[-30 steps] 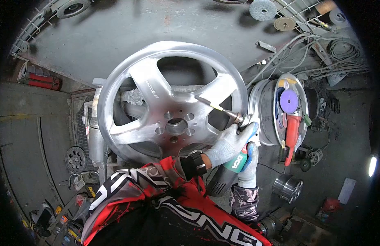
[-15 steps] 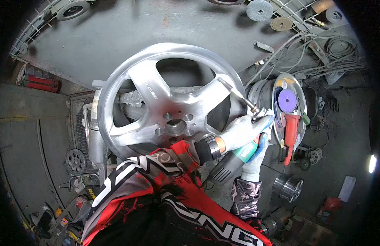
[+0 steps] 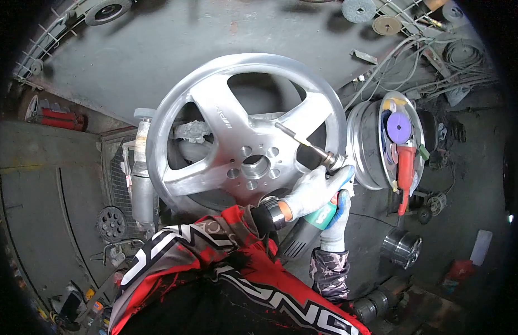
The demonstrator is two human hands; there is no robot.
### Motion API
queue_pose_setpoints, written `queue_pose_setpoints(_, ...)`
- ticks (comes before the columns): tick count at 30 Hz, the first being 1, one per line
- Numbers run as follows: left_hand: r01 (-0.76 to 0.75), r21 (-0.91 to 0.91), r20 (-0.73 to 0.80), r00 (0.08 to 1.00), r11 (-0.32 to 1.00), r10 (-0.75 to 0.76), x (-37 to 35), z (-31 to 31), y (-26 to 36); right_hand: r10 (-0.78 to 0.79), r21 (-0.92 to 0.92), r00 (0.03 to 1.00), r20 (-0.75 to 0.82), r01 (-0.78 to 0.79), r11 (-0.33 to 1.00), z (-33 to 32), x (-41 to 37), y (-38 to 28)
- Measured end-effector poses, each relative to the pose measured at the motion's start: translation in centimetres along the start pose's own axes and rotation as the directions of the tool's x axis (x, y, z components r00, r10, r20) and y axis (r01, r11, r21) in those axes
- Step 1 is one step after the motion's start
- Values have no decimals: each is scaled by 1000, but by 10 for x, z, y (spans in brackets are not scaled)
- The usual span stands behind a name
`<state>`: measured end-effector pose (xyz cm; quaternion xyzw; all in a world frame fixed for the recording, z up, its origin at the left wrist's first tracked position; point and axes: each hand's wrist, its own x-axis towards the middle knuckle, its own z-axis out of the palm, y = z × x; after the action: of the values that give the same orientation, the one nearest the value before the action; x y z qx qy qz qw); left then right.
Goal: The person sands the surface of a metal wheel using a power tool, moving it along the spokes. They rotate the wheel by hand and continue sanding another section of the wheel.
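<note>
A large silver wheel rim (image 3: 236, 131) with wide spokes fills the middle of the head view. In front of its right side, my two gloved hands are wrapped round a green and black power grinder (image 3: 305, 230). My left hand (image 3: 312, 194) grips its front end, fingers closed near the metal neck. Lower down, my right hand (image 3: 338, 223) closes round the green body. The grinder's long shaft with a slim tip (image 3: 287, 131) points up and left across the upper right spoke; whether it touches the metal I cannot tell.
At the right, a second rim (image 3: 366, 145) bears a red grinder (image 3: 405, 173) and a purple disc (image 3: 398, 128). Cables (image 3: 393, 67) hang at the upper right. A metal cylinder (image 3: 143, 192) stands left of the wheel. Another rim (image 3: 401, 247) lies lower right.
The wheel and surroundings sit farther right in view. Both hands and the grinder have shifted left relative to the wheel, bringing the tip from the outer part of the spoke towards the hub.
</note>
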<state>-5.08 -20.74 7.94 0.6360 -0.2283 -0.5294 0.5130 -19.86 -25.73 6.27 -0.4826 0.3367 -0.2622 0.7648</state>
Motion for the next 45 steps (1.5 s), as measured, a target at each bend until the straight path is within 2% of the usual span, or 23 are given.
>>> queue_pose_setpoints(2, 23, 47, 2, 1000, 999, -23, -5, 0, -3, 65, 91, 998, 18, -66, 994, -2, -3, 6)
queue_pose_setpoints(4, -104, 182, -42, 993, 978, 113, -4, 6, 4, 87, 105, 996, 5, -87, 991, -4, -2, -3)
queue_pose_setpoints(9, -51, 60, -43, 998, 997, 54, 7, 16, 7, 153, 194, 988, 16, -153, 969, -26, 7, 1)
queue_pose_setpoints(11, 124, 29, -39, 992, 992, -123, 22, 28, 28, 142, 224, 990, -1, -138, 965, -37, 19, -13)
queue_pose_setpoints(16, 87, 67, -41, 996, 994, -84, 53, 39, 57, 68, 145, 998, -11, -65, 987, -32, 51, -50)
queue_pose_setpoints(18, -48, 27, -30, 998, 998, 49, 72, 50, 61, 29, 114, 996, -81, -20, 993, -28, 64, -65)
queue_pose_setpoints(19, -122, 164, 17, 992, 979, 121, 78, 49, 63, -14, -53, 999, -45, 12, 999, -45, 73, -62)
queue_pose_setpoints(20, -117, 167, 7, 993, 979, 118, 83, 52, 62, -8, -49, 999, -37, 7, 999, -49, 76, -63)
queue_pose_setpoints(22, -276, 464, 30, 955, 842, 297, 99, 59, 52, 35, 57, 999, -7, -34, 998, -46, 86, -69)
queue_pose_setpoints(23, -66, 301, -15, 997, 952, 73, 109, 64, 47, 42, 6, 999, -35, -41, 999, -56, 91, -63)
queue_pose_setpoints(24, -61, 304, -26, 997, 951, 73, 105, 60, 49, 44, 12, 999, -25, -44, 999, -57, 91, -61)
queue_pose_setpoints(26, -310, 488, 19, 938, 816, 345, 88, 55, 53, 100, 146, 995, 25, -102, 984, -57, 88, -56)
queue_pose_setpoints(28, -275, 492, -31, 943, 826, 332, 83, 58, 41, 121, 140, 992, 40, -125, 982, -58, 83, -55)
queue_pose_setpoints(30, -369, 626, -58, 856, 687, 513, 77, 59, 24, 169, 133, 974, 151, -189, 973, -71, 77, -43)
queue_pose_setpoints(32, -386, 532, -139, 838, 754, 528, 72, 62, 14, 218, 175, 956, 198, -253, 951, -79, 71, -35)
queue_pose_setpoints(33, -259, 232, -209, 928, 938, 308, 63, 57, 27, 234, 145, 949, 209, -267, 953, -76, 67, -35)
queue_pose_setpoints(34, -87, -97, -201, 977, 991, 66, 55, 54, 36, 250, 113, 943, 220, -279, 953, -72, 64, -35)
queue_pose_setpoints(37, 2, -121, -282, 959, 993, -36, 40, 47, 36, 290, 58, 952, 100, -297, 953, -49, 60, -40)
queue_pose_setpoints(41, -18, -85, -392, 920, 996, -16, 43, 52, 7, 277, -54, 927, 252, -272, 961, -73, 65, -19)
queue_pose_setpoints(42, -155, 226, -389, 891, 962, 235, 48, 52, -10, 280, 17, 941, 189, -288, 957, -65, 65, -22)
queue_pose_setpoints(43, -268, 513, -309, 828, 815, 467, 49, 50, -8, 285, 88, 950, 126, -297, 951, -57, 66, -27)
queue_pose_setpoints(44, -273, 512, -311, 825, 814, 472, 50, 52, -5, 281, 84, 951, 128, -292, 953, -50, 68, -34)
queue_pose_setpoints(45, -182, 189, -329, 914, 965, 237, 48, 50, 16, 242, 41, 962, 124, -248, 968, -42, 69, -42)
